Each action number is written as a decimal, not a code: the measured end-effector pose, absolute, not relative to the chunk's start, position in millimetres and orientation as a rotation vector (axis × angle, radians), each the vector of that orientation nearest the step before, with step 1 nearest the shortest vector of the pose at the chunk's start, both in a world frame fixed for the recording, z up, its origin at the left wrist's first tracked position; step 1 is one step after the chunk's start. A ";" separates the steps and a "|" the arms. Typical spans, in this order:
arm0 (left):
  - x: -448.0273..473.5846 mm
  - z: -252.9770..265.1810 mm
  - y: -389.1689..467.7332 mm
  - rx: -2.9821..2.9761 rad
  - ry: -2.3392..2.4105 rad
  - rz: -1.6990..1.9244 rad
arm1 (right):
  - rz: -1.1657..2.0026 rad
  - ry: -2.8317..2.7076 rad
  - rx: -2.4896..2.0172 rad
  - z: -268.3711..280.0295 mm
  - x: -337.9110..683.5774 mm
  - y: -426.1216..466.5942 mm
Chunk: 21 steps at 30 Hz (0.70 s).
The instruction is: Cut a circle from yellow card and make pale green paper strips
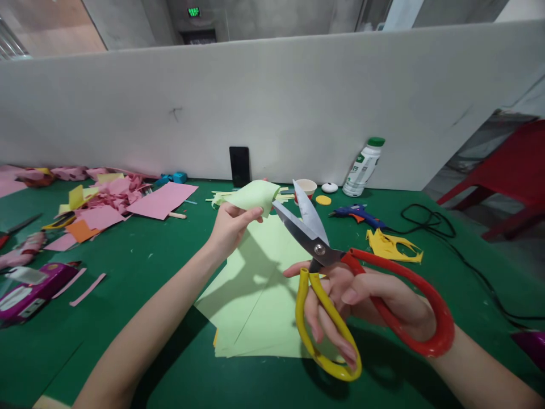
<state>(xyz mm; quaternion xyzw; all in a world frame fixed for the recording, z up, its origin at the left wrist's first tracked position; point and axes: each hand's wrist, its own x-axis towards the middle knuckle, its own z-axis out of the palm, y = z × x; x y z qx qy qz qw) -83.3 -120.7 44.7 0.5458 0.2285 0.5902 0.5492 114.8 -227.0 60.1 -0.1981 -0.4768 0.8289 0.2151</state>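
Pale green paper, curled over, is held up above the far end of the stack of green sheets, pinched between the closed thumb and fingers of the left hand. Over the stack's right side, the right hand has its fingers loosely bent around the handles of the scissors, whose blades stand well apart, tips beside the curled piece, though whether they touch it I cannot tell. Beyond the stack stands a black phone; right of it lies a blue glue gun.
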 end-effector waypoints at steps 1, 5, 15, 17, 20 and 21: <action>-85.0 43.9 -120.1 1.317 0.534 1.380 | 2.299 -1.323 -0.558 60.5 115.2 -227.3; -90.7 41.4 -118.8 1.363 0.494 1.315 | 2.270 -1.344 -0.580 58.4 117.6 -226.5; -82.8 58.8 -140.9 1.221 0.367 1.207 | 2.208 -1.398 -0.597 46.6 117.9 -222.9; -84.0 61.6 -143.0 1.158 0.383 1.210 | 2.193 -1.395 -0.603 47.7 118.1 -223.5; -84.9 66.1 -145.6 1.069 0.440 1.249 | 2.127 -1.430 -0.649 52.2 118.0 -225.5; -84.6 67.6 -146.8 1.052 0.465 1.260 | 2.097 -1.455 -0.663 53.8 117.8 -226.4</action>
